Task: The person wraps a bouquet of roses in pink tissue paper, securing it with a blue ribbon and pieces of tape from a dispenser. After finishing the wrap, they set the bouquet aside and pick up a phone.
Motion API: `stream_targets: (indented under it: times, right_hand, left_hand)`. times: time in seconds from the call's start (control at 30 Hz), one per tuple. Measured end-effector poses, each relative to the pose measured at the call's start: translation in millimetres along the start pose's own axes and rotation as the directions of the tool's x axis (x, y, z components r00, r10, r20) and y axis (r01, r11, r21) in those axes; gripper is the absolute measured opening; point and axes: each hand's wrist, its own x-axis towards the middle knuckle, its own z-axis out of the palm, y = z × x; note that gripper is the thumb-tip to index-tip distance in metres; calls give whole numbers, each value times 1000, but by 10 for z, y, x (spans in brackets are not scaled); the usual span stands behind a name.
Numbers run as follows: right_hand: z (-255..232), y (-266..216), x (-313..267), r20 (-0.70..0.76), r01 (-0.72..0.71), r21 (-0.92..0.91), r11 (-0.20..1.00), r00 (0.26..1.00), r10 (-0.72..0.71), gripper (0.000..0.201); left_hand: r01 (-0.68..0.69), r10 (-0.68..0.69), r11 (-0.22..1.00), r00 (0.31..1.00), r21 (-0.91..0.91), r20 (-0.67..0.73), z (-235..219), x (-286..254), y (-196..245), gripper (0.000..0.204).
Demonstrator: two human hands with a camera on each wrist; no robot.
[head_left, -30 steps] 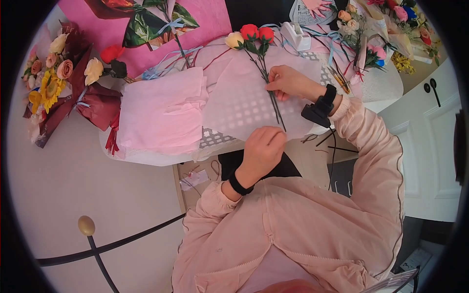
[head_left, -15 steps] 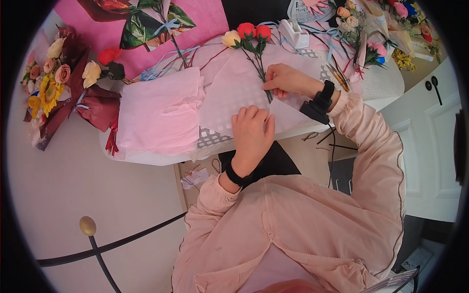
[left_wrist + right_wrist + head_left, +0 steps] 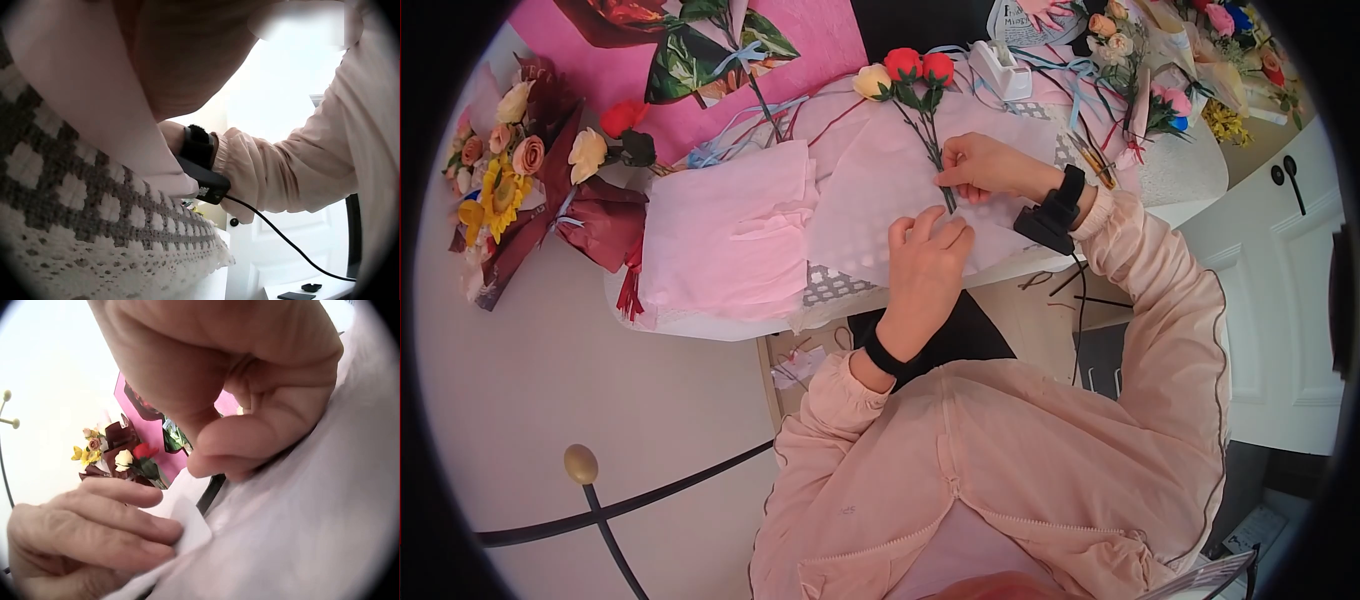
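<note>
Two red roses (image 3: 920, 67) and a cream rose (image 3: 872, 81) lie together on a thin pale pink wrapping sheet (image 3: 860, 215) in the head view. My right hand (image 3: 990, 168) pinches their dark green stems (image 3: 930, 135) between thumb and fingers. Just below, my left hand (image 3: 927, 262) is on the sheet's near edge, which is turned up over the lower stem ends and hides them. In the right wrist view, the left fingers (image 3: 119, 537) lie fairly straight against a folded paper flap (image 3: 194, 528), close to the right fingertips.
A stack of pink sheets (image 3: 725, 230) lies left of the roses. Beyond it are a wrapped bouquet (image 3: 525, 165) and a pink panel (image 3: 830, 40). Ribbons, a white box-like holder (image 3: 1000, 70) and scissors (image 3: 1092, 155) line the far side. More bouquets stand at right.
The left hand has left the stem ends and moved slightly left and up, and the sheet's near edge now covers the lower stems. The right hand keeps its pinch on the stems.
</note>
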Motion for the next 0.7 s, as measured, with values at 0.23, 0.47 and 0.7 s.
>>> stream_targets:
  times: [0.23,0.47,0.7]
  right_hand:
    - [86,-204,-744,-256,454,-554,698,705,-662,13]
    - [656,304,-1010,-209,485,-613,623,661,-720,36]
    - [644,442,-951,-152,421,-722,549,678,-719,44]
  left_hand:
    - [86,-87,993,996,-87,-11,44,-134,5,31]
    - [137,-148,968,988,-210,-36,20,-115,-1,30]
    - [217,-220,962,975,-168,2,-18,-135,-62,31]
